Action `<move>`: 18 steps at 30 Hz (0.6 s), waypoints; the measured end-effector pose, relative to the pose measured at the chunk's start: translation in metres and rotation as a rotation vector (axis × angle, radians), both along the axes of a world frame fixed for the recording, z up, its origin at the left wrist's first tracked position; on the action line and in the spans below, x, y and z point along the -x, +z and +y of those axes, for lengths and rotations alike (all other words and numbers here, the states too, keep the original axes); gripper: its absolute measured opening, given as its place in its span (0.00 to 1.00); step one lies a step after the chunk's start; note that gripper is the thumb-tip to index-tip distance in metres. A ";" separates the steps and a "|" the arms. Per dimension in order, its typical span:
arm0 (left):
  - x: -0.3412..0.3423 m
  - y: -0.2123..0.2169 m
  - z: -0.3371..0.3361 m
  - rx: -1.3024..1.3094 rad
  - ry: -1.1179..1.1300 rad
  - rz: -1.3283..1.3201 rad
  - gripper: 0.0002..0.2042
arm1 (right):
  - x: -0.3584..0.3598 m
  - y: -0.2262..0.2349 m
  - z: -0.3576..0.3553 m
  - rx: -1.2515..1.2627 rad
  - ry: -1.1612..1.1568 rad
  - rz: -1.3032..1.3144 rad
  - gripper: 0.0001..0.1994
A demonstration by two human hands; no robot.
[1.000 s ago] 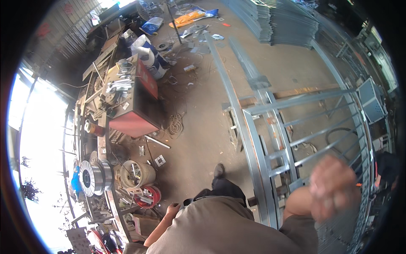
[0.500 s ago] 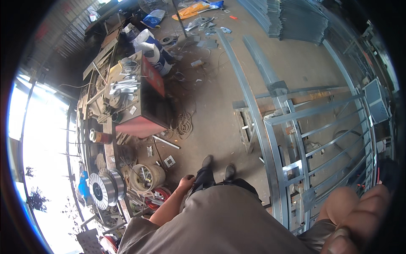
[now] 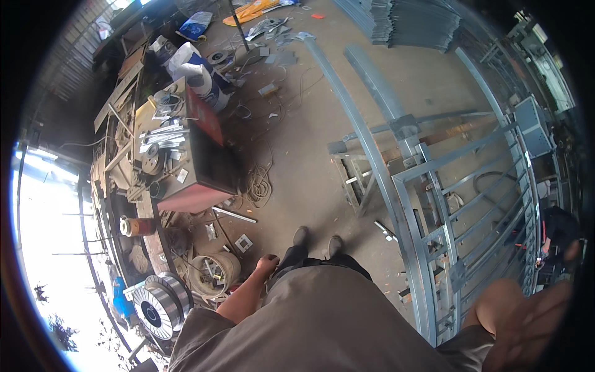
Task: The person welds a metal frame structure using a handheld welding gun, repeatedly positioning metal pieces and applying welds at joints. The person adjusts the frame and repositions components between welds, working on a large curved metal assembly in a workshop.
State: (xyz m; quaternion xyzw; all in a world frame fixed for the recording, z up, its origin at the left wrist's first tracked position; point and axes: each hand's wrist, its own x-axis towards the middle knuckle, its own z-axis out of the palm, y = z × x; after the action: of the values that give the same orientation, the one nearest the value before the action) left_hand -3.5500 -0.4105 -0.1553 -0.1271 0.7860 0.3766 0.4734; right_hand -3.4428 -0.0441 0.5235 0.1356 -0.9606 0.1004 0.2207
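My left hand [image 3: 268, 265] hangs low beside my left thigh, near a bucket of metal offcuts [image 3: 234, 265]. It is small in view, and its fingers are mostly turned out of sight. At the lower right edge, my right hand [image 3: 533, 319] is raised very near the camera, dim and smeared, with the arm bent; I see no object in it. To my right lies a welded frame of grey metal bars [image 3: 414, 248], resting on a work stand [image 3: 353, 180]. My right arm is nearest to this frame, and I cannot tell whether it touches it.
On the left stands a cluttered bench with a red-sided cabinet [image 3: 201, 197] and metal strips [image 3: 162, 137]. A wire spool [image 3: 155, 308] sits below. Coiled cable [image 3: 258, 186] lies on the floor beside the cabinet. Stacked metal sheets [image 3: 421, 28] are at the far right.
The view has shifted, with the bench sliding left and the spool lower. My right hand has changed pose near the camera and is more smeared. My left hand stays beside my thigh.
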 end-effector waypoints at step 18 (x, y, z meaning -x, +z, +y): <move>0.067 -0.024 0.020 -0.065 -0.219 -0.029 0.23 | -0.043 -0.023 -0.052 0.062 -0.293 0.162 0.07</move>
State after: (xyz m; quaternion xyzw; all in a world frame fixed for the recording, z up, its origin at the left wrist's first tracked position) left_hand -3.6175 -0.3903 -0.1793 -0.0307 0.7756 0.3459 0.5271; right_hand -3.3995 -0.0958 0.5002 -0.0050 -0.9457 0.0856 0.3136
